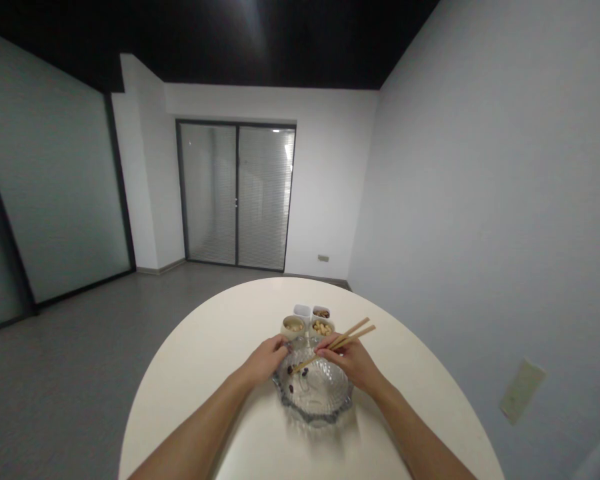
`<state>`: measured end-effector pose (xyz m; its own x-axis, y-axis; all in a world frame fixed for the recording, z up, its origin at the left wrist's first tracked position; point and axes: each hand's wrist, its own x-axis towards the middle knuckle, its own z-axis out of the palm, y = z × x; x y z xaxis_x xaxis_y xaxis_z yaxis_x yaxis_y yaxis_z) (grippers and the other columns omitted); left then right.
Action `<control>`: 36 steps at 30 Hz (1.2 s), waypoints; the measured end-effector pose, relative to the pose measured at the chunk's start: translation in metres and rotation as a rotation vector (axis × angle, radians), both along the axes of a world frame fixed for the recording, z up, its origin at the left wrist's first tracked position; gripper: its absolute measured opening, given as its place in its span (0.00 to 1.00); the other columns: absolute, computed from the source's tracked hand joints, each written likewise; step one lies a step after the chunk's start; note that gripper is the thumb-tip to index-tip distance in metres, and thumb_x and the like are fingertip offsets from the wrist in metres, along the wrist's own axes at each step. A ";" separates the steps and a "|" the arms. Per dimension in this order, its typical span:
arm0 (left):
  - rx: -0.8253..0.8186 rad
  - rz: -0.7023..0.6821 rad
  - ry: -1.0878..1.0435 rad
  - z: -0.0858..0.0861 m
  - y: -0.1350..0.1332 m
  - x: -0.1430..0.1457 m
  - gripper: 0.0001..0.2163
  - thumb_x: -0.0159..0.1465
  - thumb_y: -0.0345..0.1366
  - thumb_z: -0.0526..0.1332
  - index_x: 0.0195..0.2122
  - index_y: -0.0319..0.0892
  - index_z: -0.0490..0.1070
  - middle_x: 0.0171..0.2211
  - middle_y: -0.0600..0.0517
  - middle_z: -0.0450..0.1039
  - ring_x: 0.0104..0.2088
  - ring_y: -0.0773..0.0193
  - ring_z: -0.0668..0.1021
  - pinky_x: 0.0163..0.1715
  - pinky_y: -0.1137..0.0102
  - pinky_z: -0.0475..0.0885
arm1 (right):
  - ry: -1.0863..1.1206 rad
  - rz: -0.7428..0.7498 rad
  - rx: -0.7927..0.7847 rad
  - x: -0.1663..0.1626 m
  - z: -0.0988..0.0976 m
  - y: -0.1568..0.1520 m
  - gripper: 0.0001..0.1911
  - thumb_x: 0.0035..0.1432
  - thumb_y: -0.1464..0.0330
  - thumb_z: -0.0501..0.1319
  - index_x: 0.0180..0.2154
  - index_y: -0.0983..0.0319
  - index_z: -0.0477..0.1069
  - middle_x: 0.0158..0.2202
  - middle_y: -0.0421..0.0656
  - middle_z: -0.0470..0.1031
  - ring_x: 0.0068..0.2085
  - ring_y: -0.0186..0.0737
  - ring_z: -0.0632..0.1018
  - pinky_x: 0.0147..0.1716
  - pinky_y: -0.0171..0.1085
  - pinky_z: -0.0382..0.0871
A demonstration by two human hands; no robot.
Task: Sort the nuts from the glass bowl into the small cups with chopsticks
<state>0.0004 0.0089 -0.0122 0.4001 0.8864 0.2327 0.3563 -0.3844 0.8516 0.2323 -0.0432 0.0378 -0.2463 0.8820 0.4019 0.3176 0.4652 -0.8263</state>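
A clear glass bowl (316, 395) with a scalloped rim sits on the round white table (220, 347) and holds a few small dark pieces. My right hand (351, 363) is closed round a pair of wooden chopsticks (341, 343); their tips point down-left into the bowl near the dark pieces. My left hand (266, 359) rests at the bowl's left rim with its fingers curled on the edge.
Just beyond the bowl stand small dishes: a round cup of pale nuts (293, 327), a second cup of nuts (322, 328), a white square dish (302, 311) and another square dish with dark bits (321, 313). A wall is close on the right.
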 end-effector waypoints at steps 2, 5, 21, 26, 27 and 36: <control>0.000 0.000 0.000 0.000 0.000 0.000 0.12 0.59 0.37 0.52 0.38 0.39 0.72 0.36 0.50 0.75 0.38 0.59 0.73 0.38 0.69 0.65 | 0.000 0.004 0.003 0.000 0.000 0.000 0.14 0.52 0.58 0.68 0.32 0.63 0.78 0.30 0.45 0.80 0.35 0.45 0.79 0.35 0.40 0.71; 0.002 0.001 -0.001 0.001 0.000 0.000 0.12 0.59 0.37 0.52 0.37 0.39 0.72 0.36 0.50 0.75 0.38 0.59 0.73 0.39 0.69 0.65 | 0.000 0.019 0.006 -0.001 0.000 -0.001 0.14 0.53 0.57 0.68 0.32 0.62 0.79 0.31 0.46 0.80 0.35 0.45 0.79 0.36 0.40 0.71; 0.009 -0.005 -0.015 0.003 -0.002 0.000 0.11 0.58 0.35 0.52 0.36 0.39 0.72 0.36 0.50 0.75 0.39 0.59 0.73 0.40 0.68 0.66 | 0.025 0.058 0.010 -0.004 -0.001 -0.002 0.16 0.53 0.56 0.68 0.33 0.62 0.79 0.32 0.46 0.80 0.36 0.46 0.79 0.38 0.41 0.71; 0.008 -0.016 -0.019 0.000 0.000 -0.001 0.13 0.57 0.35 0.52 0.38 0.39 0.73 0.38 0.50 0.75 0.39 0.58 0.73 0.41 0.67 0.66 | -0.033 0.049 0.021 -0.002 0.001 -0.005 0.16 0.53 0.55 0.68 0.33 0.61 0.79 0.33 0.46 0.80 0.37 0.46 0.79 0.37 0.41 0.72; 0.008 -0.016 -0.017 0.000 0.001 -0.001 0.13 0.58 0.35 0.52 0.38 0.39 0.73 0.38 0.50 0.75 0.39 0.58 0.73 0.41 0.68 0.66 | -0.055 0.041 0.024 -0.002 0.002 -0.006 0.16 0.53 0.55 0.68 0.33 0.61 0.79 0.33 0.46 0.81 0.36 0.45 0.79 0.36 0.41 0.72; 0.000 -0.012 -0.008 0.002 -0.002 0.000 0.13 0.58 0.36 0.52 0.39 0.39 0.73 0.39 0.50 0.75 0.40 0.58 0.73 0.42 0.68 0.65 | -0.151 0.137 0.091 0.005 0.013 -0.013 0.10 0.53 0.61 0.70 0.31 0.61 0.80 0.30 0.44 0.81 0.31 0.41 0.79 0.32 0.37 0.73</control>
